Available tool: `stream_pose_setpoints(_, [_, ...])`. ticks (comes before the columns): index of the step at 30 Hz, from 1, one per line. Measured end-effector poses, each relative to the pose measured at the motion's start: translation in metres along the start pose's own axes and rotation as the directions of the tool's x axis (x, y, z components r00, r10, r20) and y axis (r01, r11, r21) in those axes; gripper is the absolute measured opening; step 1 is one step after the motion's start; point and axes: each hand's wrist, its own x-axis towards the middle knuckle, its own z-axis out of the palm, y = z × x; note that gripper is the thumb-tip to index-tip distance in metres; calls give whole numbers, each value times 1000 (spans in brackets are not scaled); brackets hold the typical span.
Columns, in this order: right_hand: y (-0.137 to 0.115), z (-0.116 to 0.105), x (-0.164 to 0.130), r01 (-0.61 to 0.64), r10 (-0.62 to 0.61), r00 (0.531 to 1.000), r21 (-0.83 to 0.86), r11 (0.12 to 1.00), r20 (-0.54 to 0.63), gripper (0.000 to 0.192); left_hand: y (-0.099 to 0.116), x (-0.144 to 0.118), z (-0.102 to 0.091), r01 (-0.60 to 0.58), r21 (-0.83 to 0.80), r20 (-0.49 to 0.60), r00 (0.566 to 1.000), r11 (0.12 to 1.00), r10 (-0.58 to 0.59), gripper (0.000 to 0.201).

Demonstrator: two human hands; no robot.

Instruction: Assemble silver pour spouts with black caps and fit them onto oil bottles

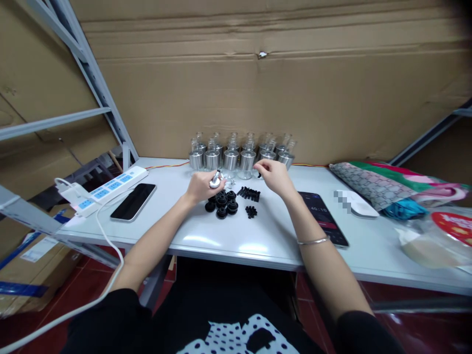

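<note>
Gripping a small silver part (215, 180), the left hand (201, 187) is curled around it above the white table (228, 236). The right hand (273, 176) pinches a small black piece (259, 174) between thumb and fingertips, just in front of the row of metal-and-glass bottles (239, 156). Between the hands lie a cluster of round black caps (222, 204) and a scatter of small black plugs (249, 194). A dark phone (133, 201) and a power strip (105, 189) lie left; a second phone (323, 218) lies right.
</note>
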Motion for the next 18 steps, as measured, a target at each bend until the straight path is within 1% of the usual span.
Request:
stream_pose_setpoints(2, [4,-4,0,-101,112,987,-94,990,119,21,-4,0,0,16,-3,-21,1000,1000,-16,31])
stream_pose_setpoints(4, [7,-6,0,-170,211,952,-193,966,220,22,-8,1,-1,39,-2,-33,999,999,-39,30])
stream_pose_setpoints(6, [10,-4,-1,-204,289,910,-286,936,298,26,-10,2,-2,64,1,-36,997,998,-64,28])
stream_pose_setpoints(7, [12,-3,-1,-205,314,894,-332,921,319,27,-10,2,-2,72,0,-32,997,997,-72,27])
stream_pose_setpoints(10, [17,2,-1,-167,335,877,-437,884,343,25,-8,1,-2,60,-1,-31,998,998,-60,28])
stream_pose_setpoints(13, [21,7,-2,-151,342,870,-469,870,355,24,-5,1,-1,28,16,-30,999,999,-28,31])
stream_pose_setpoints(16, [24,9,-4,-163,365,864,-492,855,348,25,-2,1,-2,14,28,-15,1000,1000,-14,32])
stream_pose_setpoints(18, [25,11,-5,-170,381,859,-509,844,343,24,-2,2,-3,14,33,-24,1000,999,-13,32])
